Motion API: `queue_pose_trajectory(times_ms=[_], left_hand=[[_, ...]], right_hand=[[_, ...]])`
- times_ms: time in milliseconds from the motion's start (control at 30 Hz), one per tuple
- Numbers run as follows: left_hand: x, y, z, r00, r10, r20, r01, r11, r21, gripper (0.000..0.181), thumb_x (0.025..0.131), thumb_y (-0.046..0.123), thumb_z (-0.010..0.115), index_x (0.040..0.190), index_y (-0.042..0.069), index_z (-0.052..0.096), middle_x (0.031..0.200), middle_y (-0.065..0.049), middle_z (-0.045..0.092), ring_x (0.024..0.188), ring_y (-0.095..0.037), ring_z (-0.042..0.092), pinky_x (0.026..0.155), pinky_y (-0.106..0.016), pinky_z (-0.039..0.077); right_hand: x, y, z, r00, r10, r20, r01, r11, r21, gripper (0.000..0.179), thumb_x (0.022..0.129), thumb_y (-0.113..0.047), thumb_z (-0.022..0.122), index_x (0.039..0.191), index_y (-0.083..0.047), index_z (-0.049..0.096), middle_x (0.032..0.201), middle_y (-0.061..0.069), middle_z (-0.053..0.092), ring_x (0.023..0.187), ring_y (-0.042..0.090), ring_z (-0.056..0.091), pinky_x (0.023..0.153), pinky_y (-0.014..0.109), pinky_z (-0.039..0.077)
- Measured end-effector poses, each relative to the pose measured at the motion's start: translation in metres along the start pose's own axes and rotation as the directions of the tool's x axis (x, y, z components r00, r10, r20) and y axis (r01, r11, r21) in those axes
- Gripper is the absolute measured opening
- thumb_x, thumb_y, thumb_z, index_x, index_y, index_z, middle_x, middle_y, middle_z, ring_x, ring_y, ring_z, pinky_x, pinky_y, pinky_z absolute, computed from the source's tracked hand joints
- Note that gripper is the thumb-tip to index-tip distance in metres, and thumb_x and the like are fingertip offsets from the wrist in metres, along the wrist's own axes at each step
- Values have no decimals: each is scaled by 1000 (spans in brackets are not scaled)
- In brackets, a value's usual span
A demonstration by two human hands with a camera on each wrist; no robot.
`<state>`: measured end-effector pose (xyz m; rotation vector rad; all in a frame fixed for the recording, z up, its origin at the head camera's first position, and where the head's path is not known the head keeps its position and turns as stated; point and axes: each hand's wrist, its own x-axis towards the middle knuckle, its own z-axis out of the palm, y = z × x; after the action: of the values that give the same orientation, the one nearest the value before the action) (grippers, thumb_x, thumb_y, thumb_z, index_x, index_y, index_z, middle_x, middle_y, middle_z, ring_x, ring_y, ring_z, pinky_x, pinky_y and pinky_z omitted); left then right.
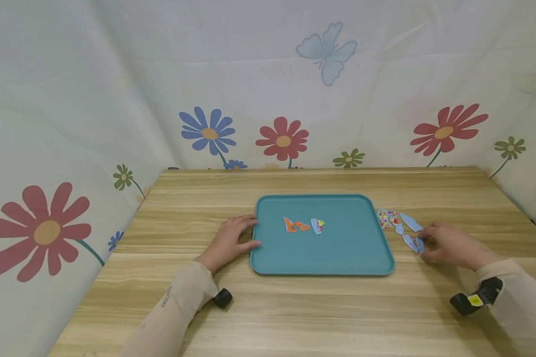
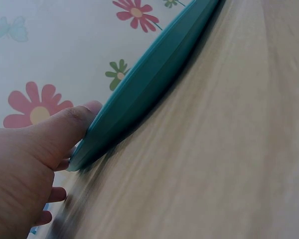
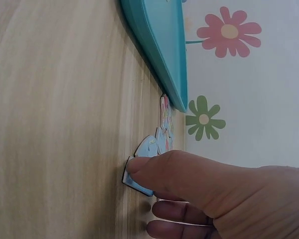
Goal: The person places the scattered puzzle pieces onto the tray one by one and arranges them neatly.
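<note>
A teal tray [image 1: 321, 258] lies on the table, its side wall visible in the left wrist view. My left hand [image 1: 232, 237] touches its left rim, thumb [image 2: 72, 124] and fingertips at the edge. Inside the tray are orange puzzle pieces [image 1: 290, 225] and a light-blue piece with a colourful edge [image 1: 315, 226]. To the right of the tray, my right hand [image 1: 451, 244] pinches a light-blue puzzle piece [image 3: 134, 181] at the table surface, thumb on top. Other pieces lie right beside it: a long blue one [image 1: 411, 222] and a multicoloured cluster [image 1: 386, 218].
The wooden table [image 1: 295, 317] extends around the tray. Behind it hangs a pale curtain [image 1: 250, 59] printed with flowers and a butterfly. A black wrist device [image 1: 478, 297] is strapped on the right sleeve, another [image 1: 223, 298] on the left.
</note>
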<state>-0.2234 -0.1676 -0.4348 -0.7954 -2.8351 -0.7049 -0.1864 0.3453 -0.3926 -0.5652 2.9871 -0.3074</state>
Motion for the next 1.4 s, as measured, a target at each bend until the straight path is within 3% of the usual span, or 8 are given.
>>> queue_pose_trajectory(times_ms=[400,633,1400], left_hand=[[0,-1,1,1000,2,3,-2,1000,12,62,85,43,70,135,11,55,145,-7,49,137,-31,41,113,-54,31],[0,-1,2,1000,1,2,-1,1000,10,62,85,43,70,135,11,54,145,-7,49,137,-30,41,113,-54,31],[1,-1,1,1000,2,1,-2,1000,15,62,85,44,70,135,12,55,145,-6,49,137,-30,41,113,-55,31]], right_hand=[[0,-4,3,999,48,10,-47,998,-40,45,72,-28,80,101,4,66,98,15,62,85,25,59,78,50,52],[0,-3,5,1000,23,-12,-23,997,-68,45,70,-28,81,98,3,64,93,11,62,80,20,57,74,45,52],[-1,-4,4,1000,17,-4,-17,996,-83,41,71,-25,81,97,2,65,90,8,62,77,17,54,72,43,53]])
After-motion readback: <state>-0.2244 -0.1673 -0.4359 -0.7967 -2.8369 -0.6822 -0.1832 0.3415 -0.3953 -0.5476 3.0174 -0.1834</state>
